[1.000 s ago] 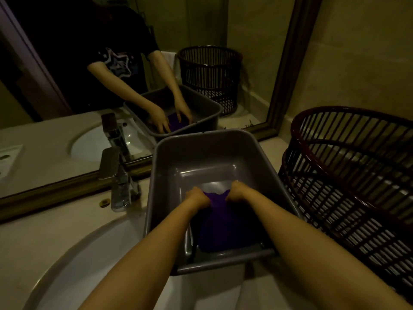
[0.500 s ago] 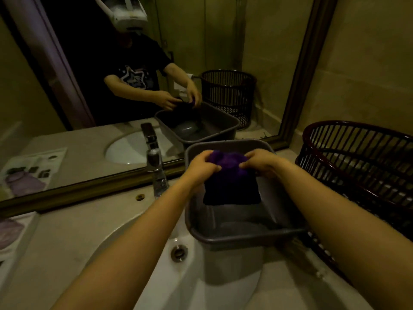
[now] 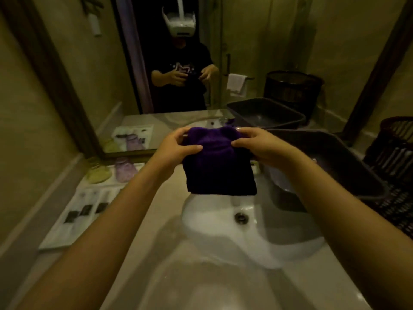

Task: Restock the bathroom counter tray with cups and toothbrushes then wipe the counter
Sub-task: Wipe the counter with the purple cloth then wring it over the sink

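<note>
Purple cloth, folded, dark, bunched between left hand, right hand

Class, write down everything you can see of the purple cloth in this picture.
The purple cloth is dark, thick and fuzzy, like terry towelling. It looks folded and hangs as a rough rectangle, bunched along the top edge. The left hand and the right hand pinch its upper corners, holding it in the air above the white sink. Nothing else touches it.

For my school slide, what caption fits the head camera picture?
Both hands hold a purple cloth above the sink.
</note>
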